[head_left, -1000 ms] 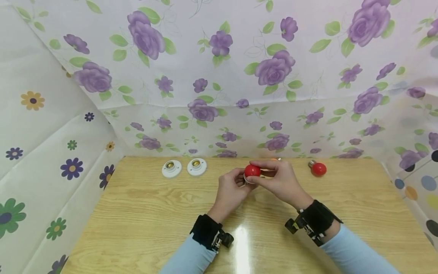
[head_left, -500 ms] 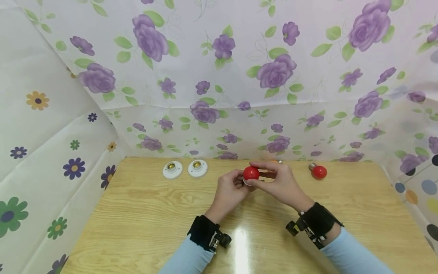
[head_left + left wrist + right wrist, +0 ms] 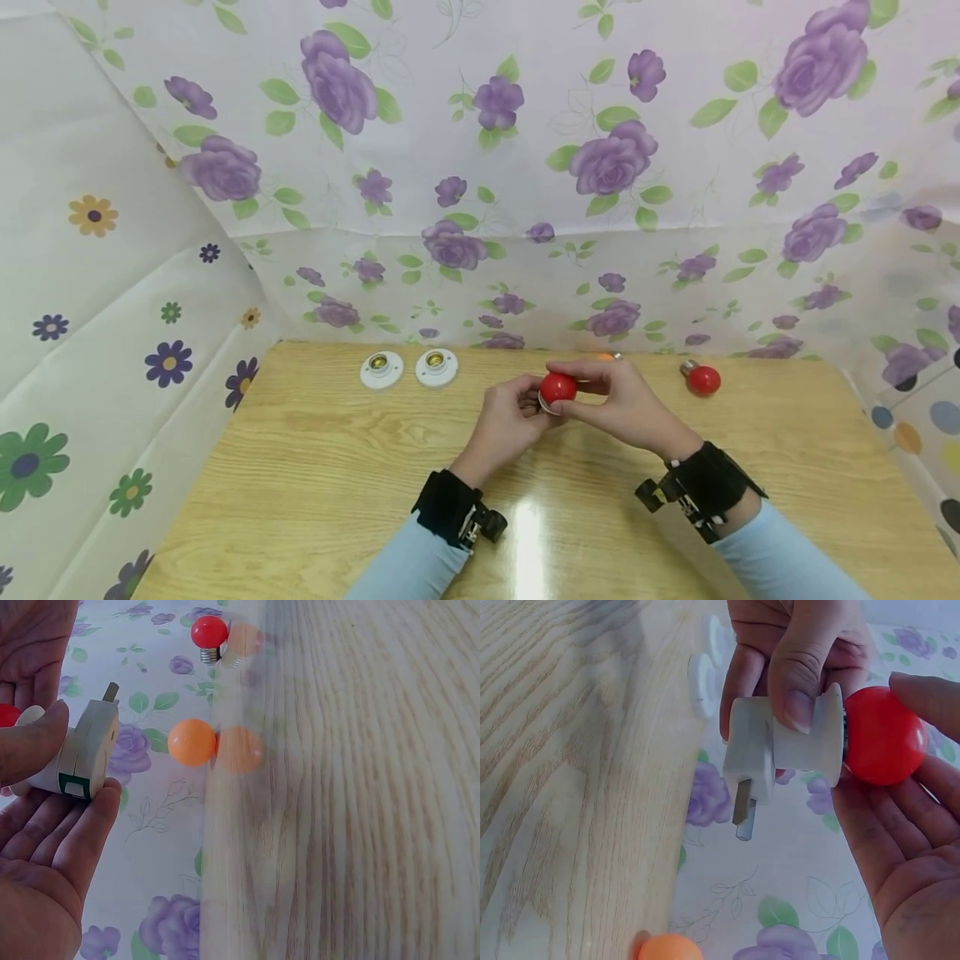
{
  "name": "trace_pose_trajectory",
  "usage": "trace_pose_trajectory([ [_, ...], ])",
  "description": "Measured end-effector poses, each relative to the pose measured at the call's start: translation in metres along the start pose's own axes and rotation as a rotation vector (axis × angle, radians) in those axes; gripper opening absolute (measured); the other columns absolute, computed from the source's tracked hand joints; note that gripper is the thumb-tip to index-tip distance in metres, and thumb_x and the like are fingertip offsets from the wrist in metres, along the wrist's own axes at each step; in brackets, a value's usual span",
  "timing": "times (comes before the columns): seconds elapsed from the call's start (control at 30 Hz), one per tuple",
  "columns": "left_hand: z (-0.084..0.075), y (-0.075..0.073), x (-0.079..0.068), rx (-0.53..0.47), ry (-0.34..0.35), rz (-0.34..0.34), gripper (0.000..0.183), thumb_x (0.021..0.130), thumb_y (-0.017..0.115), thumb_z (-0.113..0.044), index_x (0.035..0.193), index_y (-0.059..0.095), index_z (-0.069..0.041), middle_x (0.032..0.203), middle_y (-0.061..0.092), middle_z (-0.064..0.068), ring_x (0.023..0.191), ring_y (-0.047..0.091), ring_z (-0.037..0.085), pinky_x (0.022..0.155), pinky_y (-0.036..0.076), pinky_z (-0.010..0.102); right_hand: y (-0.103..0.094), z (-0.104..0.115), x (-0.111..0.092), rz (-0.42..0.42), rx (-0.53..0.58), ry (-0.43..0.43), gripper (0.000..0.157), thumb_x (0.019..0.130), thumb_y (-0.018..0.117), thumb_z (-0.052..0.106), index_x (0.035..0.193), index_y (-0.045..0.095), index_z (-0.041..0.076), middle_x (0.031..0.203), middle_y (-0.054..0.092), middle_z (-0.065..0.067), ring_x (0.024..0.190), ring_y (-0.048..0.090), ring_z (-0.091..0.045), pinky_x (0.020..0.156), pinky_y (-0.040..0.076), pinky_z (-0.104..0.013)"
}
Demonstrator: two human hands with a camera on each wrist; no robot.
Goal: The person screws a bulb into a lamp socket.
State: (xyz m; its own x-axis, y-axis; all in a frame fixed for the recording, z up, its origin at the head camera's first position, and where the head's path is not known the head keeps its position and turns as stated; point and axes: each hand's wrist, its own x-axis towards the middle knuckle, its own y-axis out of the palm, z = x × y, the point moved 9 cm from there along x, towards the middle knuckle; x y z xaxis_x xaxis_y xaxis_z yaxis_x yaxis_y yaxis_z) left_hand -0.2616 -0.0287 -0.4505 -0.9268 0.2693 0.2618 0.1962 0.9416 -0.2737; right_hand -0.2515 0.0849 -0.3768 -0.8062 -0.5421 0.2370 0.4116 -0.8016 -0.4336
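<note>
My left hand [image 3: 512, 421] grips a white plug-in lamp socket [image 3: 802, 742] with two flat metal prongs, thumb across its body. A round red bulb [image 3: 885, 735] sits at the socket's flared mouth, with a thin strip of its threaded base showing between them. The thumb and fingers of my right hand [image 3: 621, 410] pinch this bulb from the side away from the socket. Both hands meet above the table [image 3: 360, 467]. The left wrist view shows a green-edged switch [image 3: 75, 786] on the socket's body.
Two round white lamp holders [image 3: 381, 369] with brass insides stand at the back left of the table. A second red bulb [image 3: 703, 381] lies at the back right. An orange bulb [image 3: 192, 742] lies near the back edge, partly behind my right hand in the head view.
Both hands stay together at the socket and red bulb, with only slight shifts of the fingers. The head view has drifted a little.
</note>
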Motion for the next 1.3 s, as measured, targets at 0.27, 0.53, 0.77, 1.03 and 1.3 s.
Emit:
trace_pose_trajectory([
  [0.27, -0.004, 0.0, -0.001, 0.029, 0.036, -0.019, 0.03, 0.078, 0.075, -0.022, 0.104, 0.063, -0.015, 0.091, 0.064, -0.008, 0.083, 0.061, 0.005, 0.072, 0.049, 0.025, -0.001, -0.001, -0.002, -0.05, 0.073, 0.012, 0.041, 0.079, 0.072, 0.009, 0.119, 0.061, 0.007, 0.118, 0.058, -0.005, 0.104, 0.057, -0.025, 0.079, 0.048, -0.034],
  [0.53, -0.005, 0.001, -0.002, 0.008, 0.049, -0.049, 0.033, 0.078, 0.074, -0.029, 0.106, 0.063, -0.015, 0.094, 0.064, -0.007, 0.086, 0.061, 0.004, 0.072, 0.049, 0.025, -0.003, -0.002, -0.004, -0.108, 0.095, 0.02, 0.04, 0.078, 0.073, 0.01, 0.117, 0.062, 0.006, 0.116, 0.058, -0.011, 0.101, 0.059, -0.024, 0.077, 0.049, -0.034],
  [0.77, -0.007, 0.0, -0.001, 0.041, 0.049, -0.1, 0.032, 0.079, 0.074, -0.027, 0.105, 0.063, -0.013, 0.095, 0.064, -0.006, 0.086, 0.061, 0.003, 0.072, 0.048, 0.023, -0.007, 0.0, -0.005, -0.172, 0.073, -0.011, 0.039, 0.077, 0.074, 0.011, 0.114, 0.063, 0.005, 0.114, 0.059, -0.011, 0.099, 0.06, -0.023, 0.075, 0.05, -0.036],
  [1.03, -0.009, -0.003, 0.0, 0.095, 0.064, -0.182, 0.028, 0.078, 0.074, -0.02, 0.103, 0.064, -0.012, 0.092, 0.064, -0.006, 0.083, 0.06, 0.002, 0.07, 0.048, 0.021, -0.011, 0.007, -0.008, -0.344, 0.015, -0.082, 0.038, 0.075, 0.077, 0.011, 0.108, 0.064, -0.002, 0.105, 0.063, -0.011, 0.091, 0.063, -0.022, 0.071, 0.051, -0.035],
  [1.3, -0.008, -0.005, 0.001, 0.052, 0.044, -0.129, 0.029, 0.077, 0.075, -0.021, 0.103, 0.064, -0.013, 0.091, 0.063, -0.006, 0.081, 0.061, 0.005, 0.071, 0.049, 0.024, -0.011, 0.01, -0.006, -0.25, -0.068, -0.064, 0.044, 0.077, 0.076, 0.018, 0.118, 0.061, 0.009, 0.116, 0.059, -0.006, 0.107, 0.056, -0.021, 0.087, 0.045, -0.039],
])
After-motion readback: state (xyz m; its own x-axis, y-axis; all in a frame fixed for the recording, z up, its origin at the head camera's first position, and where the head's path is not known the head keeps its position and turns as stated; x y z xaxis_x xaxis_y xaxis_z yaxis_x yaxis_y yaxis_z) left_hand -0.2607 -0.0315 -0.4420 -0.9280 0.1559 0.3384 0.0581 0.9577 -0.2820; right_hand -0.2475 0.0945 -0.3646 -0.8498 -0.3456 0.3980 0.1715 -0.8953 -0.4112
